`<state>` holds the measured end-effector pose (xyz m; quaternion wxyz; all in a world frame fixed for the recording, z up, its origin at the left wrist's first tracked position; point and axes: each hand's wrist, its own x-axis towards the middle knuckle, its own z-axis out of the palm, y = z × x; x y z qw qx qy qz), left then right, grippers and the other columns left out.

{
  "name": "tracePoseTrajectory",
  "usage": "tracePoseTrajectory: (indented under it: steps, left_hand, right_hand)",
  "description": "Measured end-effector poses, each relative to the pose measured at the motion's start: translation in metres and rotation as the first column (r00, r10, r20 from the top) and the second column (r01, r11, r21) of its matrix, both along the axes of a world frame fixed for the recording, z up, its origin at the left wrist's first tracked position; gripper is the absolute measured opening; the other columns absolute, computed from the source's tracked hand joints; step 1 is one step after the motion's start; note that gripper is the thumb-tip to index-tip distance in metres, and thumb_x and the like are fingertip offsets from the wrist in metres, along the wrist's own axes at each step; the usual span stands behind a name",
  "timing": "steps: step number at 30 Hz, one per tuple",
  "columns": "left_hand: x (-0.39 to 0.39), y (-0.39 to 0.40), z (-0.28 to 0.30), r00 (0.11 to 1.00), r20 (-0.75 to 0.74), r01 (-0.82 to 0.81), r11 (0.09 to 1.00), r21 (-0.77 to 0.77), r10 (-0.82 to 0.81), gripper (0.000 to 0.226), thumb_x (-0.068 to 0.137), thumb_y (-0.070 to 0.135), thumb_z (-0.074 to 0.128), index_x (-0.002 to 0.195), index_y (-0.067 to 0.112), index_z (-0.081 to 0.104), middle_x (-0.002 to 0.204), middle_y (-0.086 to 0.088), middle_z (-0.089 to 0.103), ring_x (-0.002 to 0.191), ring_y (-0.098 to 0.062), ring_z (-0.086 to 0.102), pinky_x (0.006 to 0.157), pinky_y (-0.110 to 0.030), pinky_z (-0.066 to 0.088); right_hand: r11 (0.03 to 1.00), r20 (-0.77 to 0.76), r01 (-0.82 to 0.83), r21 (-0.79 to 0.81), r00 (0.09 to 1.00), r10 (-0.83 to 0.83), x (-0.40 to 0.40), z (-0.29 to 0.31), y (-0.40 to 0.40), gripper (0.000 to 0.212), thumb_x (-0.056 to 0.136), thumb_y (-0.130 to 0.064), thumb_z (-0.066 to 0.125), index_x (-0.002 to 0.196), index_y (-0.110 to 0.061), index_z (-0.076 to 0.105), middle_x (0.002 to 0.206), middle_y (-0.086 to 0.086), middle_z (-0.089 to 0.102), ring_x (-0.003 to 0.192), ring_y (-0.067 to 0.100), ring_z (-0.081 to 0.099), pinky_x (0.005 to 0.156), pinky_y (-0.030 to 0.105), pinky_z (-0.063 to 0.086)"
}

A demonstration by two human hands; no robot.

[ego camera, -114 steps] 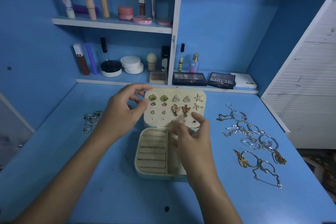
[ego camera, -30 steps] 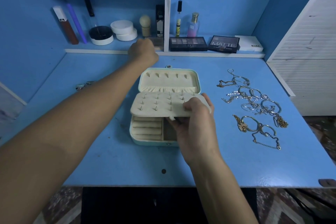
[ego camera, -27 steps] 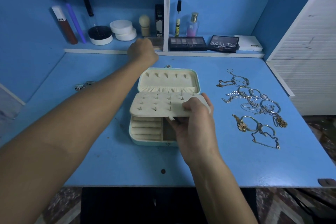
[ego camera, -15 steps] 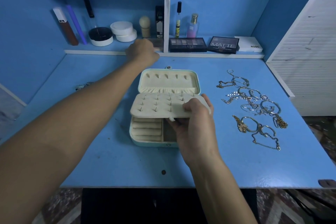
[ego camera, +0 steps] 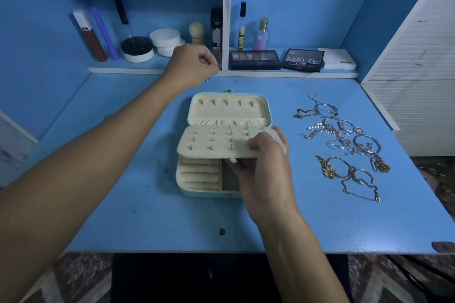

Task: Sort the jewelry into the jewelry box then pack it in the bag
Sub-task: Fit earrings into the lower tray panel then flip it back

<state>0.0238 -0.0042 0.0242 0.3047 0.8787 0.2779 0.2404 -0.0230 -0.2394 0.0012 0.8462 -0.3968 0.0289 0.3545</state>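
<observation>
The mint jewelry box (ego camera: 183, 188) lies open mid-table, its cream lid (ego camera: 229, 108) flat behind it. My right hand (ego camera: 266, 174) grips the right edge of the earring panel (ego camera: 211, 142), which is held tilted over the ring rolls, with the earring posts sticking up. My left hand (ego camera: 189, 66) is stretched out to the back of the table by the lower shelf. Its fingers are curled with the thumb against them, and anything in them is hidden. A pile of gold and silver chains, bangles and bracelets (ego camera: 344, 140) lies to the right of the box.
The lower shelf (ego camera: 123, 69) carries cosmetics: tubes, round jars, a perfume bottle (ego camera: 261, 34) and eyeshadow palettes (ego camera: 254, 59). A white louvred door (ego camera: 418, 81) stands at the right. The table's front edge (ego camera: 221, 252) is near me.
The earring panel, upright 3.8 s ago, is now folded down over the base in my right hand. My left hand reached to the shelf and over the last second drew back slightly.
</observation>
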Motion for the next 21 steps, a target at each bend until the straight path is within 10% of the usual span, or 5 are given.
tracePoseTrajectory:
  steps: [7, 14, 21]
  left_hand:
    - [-0.027, -0.015, 0.005, 0.979, -0.063, 0.188, 0.978, -0.093, -0.194, 0.008, 0.091, 0.024, 0.065, 0.093, 0.026, 0.073, 0.086, 0.009, 0.07, 0.086, -0.015, 0.067, 0.082, -0.028, 0.054]
    - [-0.052, -0.033, 0.01, 0.942, -0.102, 0.308, 0.944, -0.121, -0.32, 0.013, 0.096, 0.03, 0.062, 0.091, 0.021, 0.069, 0.078, 0.011, 0.069, 0.067, 0.005, 0.061, 0.07, -0.021, 0.049]
    - [-0.067, -0.045, 0.013, 0.845, -0.183, 0.439, 0.848, -0.299, -0.502, 0.007, 0.093, 0.017, 0.067, 0.096, 0.02, 0.073, 0.089, -0.001, 0.074, 0.09, -0.031, 0.067, 0.084, -0.051, 0.055]
  right_hand:
    - [1.0, -0.009, -0.001, -0.002, 1.0, 0.001, 0.001, -0.001, 0.0, 0.052, 0.089, -0.002, 0.042, 0.137, -0.02, 0.043, 0.101, 0.008, 0.057, 0.088, 0.028, 0.058, 0.061, 0.031, 0.054]
    - [1.0, -0.009, -0.002, 0.001, 1.0, 0.002, 0.001, -0.002, 0.001, 0.055, 0.088, -0.002, 0.042, 0.14, -0.02, 0.041, 0.102, 0.007, 0.056, 0.091, 0.028, 0.055, 0.066, 0.033, 0.055]
    - [1.0, -0.014, 0.004, 0.007, 1.0, -0.004, 0.0, 0.0, 0.001, 0.054, 0.089, -0.001, 0.042, 0.139, -0.02, 0.041, 0.101, 0.007, 0.059, 0.089, 0.027, 0.057, 0.065, 0.032, 0.055]
